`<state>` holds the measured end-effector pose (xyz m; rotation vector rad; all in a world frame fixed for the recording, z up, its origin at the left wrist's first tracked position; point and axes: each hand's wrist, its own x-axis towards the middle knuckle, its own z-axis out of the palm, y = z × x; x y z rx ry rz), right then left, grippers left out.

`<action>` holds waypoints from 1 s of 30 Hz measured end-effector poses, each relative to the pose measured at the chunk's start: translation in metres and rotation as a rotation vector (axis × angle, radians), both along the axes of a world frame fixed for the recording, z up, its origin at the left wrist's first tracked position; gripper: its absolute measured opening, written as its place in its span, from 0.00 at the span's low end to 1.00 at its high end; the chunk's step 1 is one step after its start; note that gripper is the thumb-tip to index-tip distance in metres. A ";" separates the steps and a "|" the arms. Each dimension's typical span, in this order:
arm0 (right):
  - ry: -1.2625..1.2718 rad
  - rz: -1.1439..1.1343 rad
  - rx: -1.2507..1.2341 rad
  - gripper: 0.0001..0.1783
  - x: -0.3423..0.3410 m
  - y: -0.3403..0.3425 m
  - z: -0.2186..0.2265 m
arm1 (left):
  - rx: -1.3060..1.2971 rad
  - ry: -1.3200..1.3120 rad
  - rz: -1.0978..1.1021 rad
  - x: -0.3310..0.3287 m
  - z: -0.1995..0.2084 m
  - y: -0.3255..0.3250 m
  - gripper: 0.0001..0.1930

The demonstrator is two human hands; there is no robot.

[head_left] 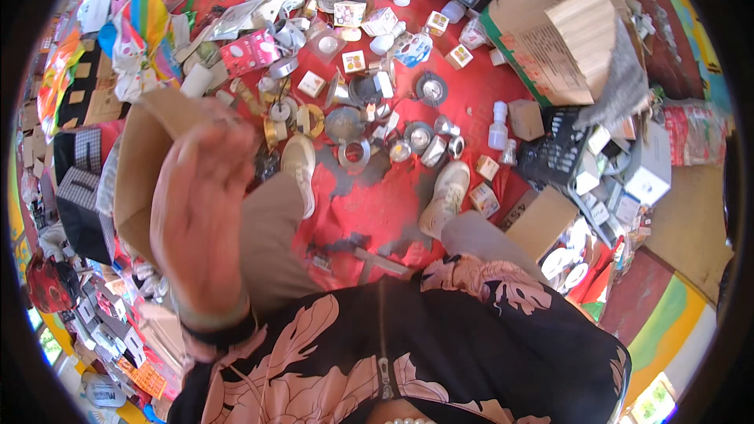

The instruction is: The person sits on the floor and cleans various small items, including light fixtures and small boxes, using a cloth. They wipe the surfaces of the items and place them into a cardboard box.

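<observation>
My left hand (200,204) is raised close to the camera, blurred, its back toward me. Its fingers curl over the top edge of a brown cardboard piece (137,153), which it holds up at the left. A dark cuff circles the wrist. My right hand is not visible. Below, my two pale shoes (298,161) (444,196) stand on a red floor (369,204), beneath beige trouser legs and a black top with pink leaves.
Ahead of my feet lie several round metal lids and rings (353,153), small boxes and a white bottle (497,126). A large open cardboard box (565,39) and a black basket (554,153) sit right. A smaller brown box (542,220) is near my right foot. Packaging piles up at left.
</observation>
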<state>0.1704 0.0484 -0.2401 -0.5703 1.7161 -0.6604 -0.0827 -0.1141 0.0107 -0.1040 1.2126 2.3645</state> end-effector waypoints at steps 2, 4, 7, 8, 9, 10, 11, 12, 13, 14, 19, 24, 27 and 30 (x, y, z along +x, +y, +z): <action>-0.042 -0.001 -0.030 0.14 -0.016 0.014 -0.003 | -0.103 0.029 0.025 -0.011 0.002 0.003 0.15; -0.055 -0.067 0.002 0.14 -0.035 0.032 -0.015 | -0.187 0.069 0.043 -0.036 -0.020 0.017 0.15; -0.121 -0.111 0.011 0.14 -0.042 0.059 0.002 | -0.467 0.137 0.164 -0.068 -0.029 0.039 0.14; -0.141 -0.144 0.016 0.14 -0.037 0.070 0.019 | -0.600 0.196 0.170 -0.081 -0.027 0.054 0.13; -0.151 -0.178 0.016 0.14 -0.036 0.078 0.030 | -0.731 0.259 0.178 -0.093 -0.027 0.067 0.13; -0.166 -0.186 0.037 0.14 -0.036 0.093 0.044 | -0.798 0.327 0.162 -0.100 -0.031 0.069 0.13; -0.158 -0.213 0.039 0.14 -0.037 0.099 0.053 | -0.868 0.418 0.129 -0.107 -0.033 0.074 0.12; -0.148 -0.215 0.052 0.14 -0.041 0.102 0.063 | -0.930 0.494 0.113 -0.113 -0.041 0.074 0.12; -0.128 -0.231 0.043 0.14 -0.046 0.102 0.068 | -0.873 0.502 0.165 -0.117 -0.047 0.079 0.11; -0.101 -0.235 0.036 0.14 -0.057 0.100 0.069 | -0.807 0.506 0.229 -0.124 -0.053 0.083 0.11; 0.143 -0.107 0.044 0.15 -0.125 0.031 0.031 | -0.969 0.867 0.317 -0.133 -0.050 0.085 0.09; 0.153 -0.018 0.069 0.15 -0.070 -0.002 0.040 | -0.920 0.922 0.306 -0.102 -0.056 0.092 0.10; 0.183 -0.024 0.093 0.15 -0.048 -0.012 0.051 | -0.917 0.843 0.284 -0.086 -0.055 0.087 0.11; 0.204 -0.033 0.143 0.15 -0.031 -0.008 0.059 | -0.962 0.914 0.305 -0.085 -0.073 0.071 0.12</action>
